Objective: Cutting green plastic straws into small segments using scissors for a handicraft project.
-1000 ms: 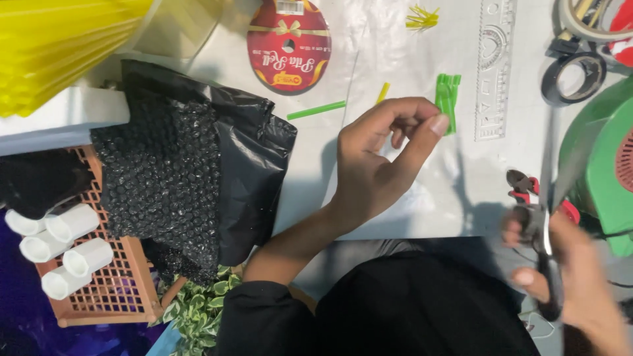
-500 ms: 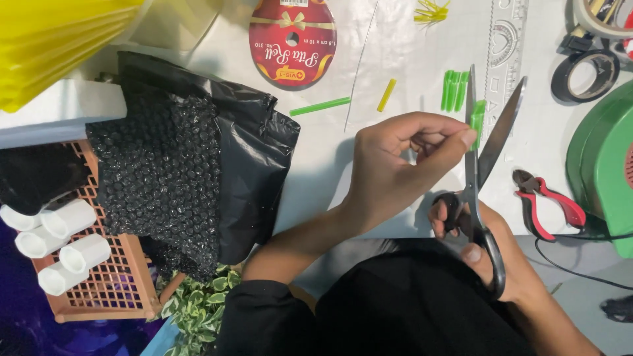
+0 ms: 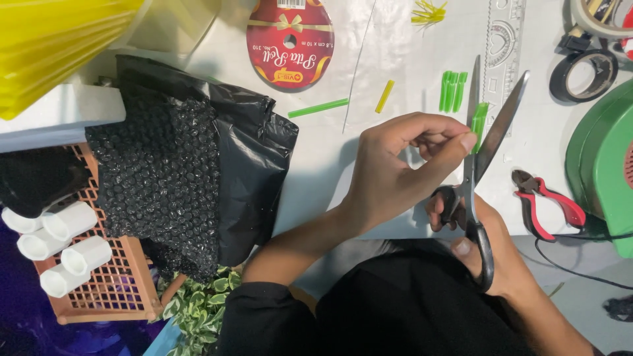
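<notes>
- Your right hand [image 3: 491, 254], nearest the lens: fingers closed through the black loops of the scissors [image 3: 476, 165], thumb in the upper loop. Blades stand apart in a V, tips pointing away from you.
- Your left hand [image 3: 402, 165]: thumb and forefinger pinched together on a short bundle of green straw pieces [image 3: 478, 118]. Bundle sits upright between the open blades, just above the fingertips, lifted off the table [image 3: 316, 158].
- R of the scissors: red-handled pliers [image 3: 550, 204] flat on the table, jaws toward the blades; a green round-bodied machine [image 3: 603, 165] at the frame edge.
- L side: black bubble-wrap bag [image 3: 191, 165], crumpled, overlapping an orange plastic crate [image 3: 105, 290] w/ white tubes [image 3: 59, 247] lying on it; leafy plant [image 3: 204, 306] below the bag.
- Mid table: one long green straw piece [image 3: 318, 108], a short yellow piece [image 3: 384, 96], and a small row of cut green pieces [image 3: 452, 90] just beyond the blade tips.
- Far edge: red ribbon spool [image 3: 290, 41], yellow scraps [image 3: 428, 12], clear stencil ruler [image 3: 501, 53], black tape roll [image 3: 583, 74], yellow straw bundle [image 3: 59, 46] at top L.
</notes>
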